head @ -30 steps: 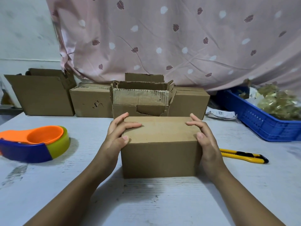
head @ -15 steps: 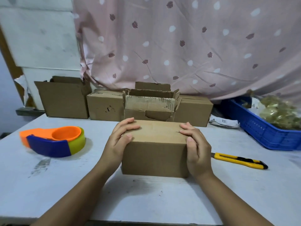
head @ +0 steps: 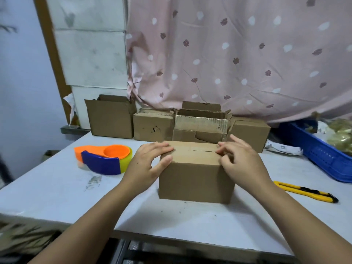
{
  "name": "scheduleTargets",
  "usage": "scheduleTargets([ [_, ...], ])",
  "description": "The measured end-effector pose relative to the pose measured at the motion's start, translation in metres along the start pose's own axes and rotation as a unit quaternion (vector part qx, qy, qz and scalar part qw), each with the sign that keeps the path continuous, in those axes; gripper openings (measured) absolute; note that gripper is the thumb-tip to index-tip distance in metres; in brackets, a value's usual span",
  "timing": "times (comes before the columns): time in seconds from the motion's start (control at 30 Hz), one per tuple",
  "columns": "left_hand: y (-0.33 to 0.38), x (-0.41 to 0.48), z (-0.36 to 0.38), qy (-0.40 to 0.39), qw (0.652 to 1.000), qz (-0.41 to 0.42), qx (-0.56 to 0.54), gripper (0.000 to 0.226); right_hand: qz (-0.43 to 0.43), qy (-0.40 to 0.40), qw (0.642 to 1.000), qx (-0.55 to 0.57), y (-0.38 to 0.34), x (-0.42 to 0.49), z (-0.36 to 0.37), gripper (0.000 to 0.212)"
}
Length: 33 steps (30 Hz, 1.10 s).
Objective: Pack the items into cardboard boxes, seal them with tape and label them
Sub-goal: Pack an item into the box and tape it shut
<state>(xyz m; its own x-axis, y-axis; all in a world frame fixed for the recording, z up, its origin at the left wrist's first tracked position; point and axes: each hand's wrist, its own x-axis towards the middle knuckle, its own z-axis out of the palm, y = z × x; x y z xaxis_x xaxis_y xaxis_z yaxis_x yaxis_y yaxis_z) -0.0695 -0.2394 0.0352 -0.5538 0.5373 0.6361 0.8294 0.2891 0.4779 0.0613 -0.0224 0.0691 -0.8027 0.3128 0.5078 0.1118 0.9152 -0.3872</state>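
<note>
So the small brown cardboard box [head: 196, 180] sits in the middle of the white table [head: 57, 187], near the front edge. Its top flaps are folded shut and you can see the dark seam running across the top. No tape on that seam as far as I can tell, and no label either. My guess is packing is done for this one, with sealing and labelling both left.

The left hand [head: 150, 162] lies on the left end with fairly straight fingers flat on top and the thumb pressed against the front face. The right hand [head: 242, 161] has bent fingers with the tips at the right end of the seam. I honestly can't tell if it's pinching a flap edge or just pushing down.

The orange, blue and yellow-green plastic tape dispenser [head: 103, 159] is just to the left of the box, with nothing between them. A yellow and black utility knife [head: 306, 191] lies on the right. At the back there's a row of worn cardboard cartons [head: 152, 128], one torn open. A blue plastic crate [head: 323, 159] holding something yellowish stands far right, with some crumpled white printed paper [head: 282, 148] beside it. A pink patterned curtain [head: 238, 54] hangs behind everything.
</note>
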Motion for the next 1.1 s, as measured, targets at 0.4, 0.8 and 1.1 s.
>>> scheduleTargets([
  [0.4,-0.072,-0.027,-0.046,0.089,0.967,-0.181,0.157,0.028,-0.085,0.036,0.975,-0.201,-0.063,-0.002,0.055,0.054],
  [0.8,-0.124,-0.041,-0.130,-0.196,0.863,-0.095,0.456,0.082,-0.095,0.056,0.972,-0.208,-0.068,0.000,0.059,0.050],
  [1.1,-0.129,-0.019,-0.119,-0.182,0.855,-0.054,0.483,0.069,-0.094,0.057,0.971,-0.213,-0.066,-0.001,0.061,0.052],
])
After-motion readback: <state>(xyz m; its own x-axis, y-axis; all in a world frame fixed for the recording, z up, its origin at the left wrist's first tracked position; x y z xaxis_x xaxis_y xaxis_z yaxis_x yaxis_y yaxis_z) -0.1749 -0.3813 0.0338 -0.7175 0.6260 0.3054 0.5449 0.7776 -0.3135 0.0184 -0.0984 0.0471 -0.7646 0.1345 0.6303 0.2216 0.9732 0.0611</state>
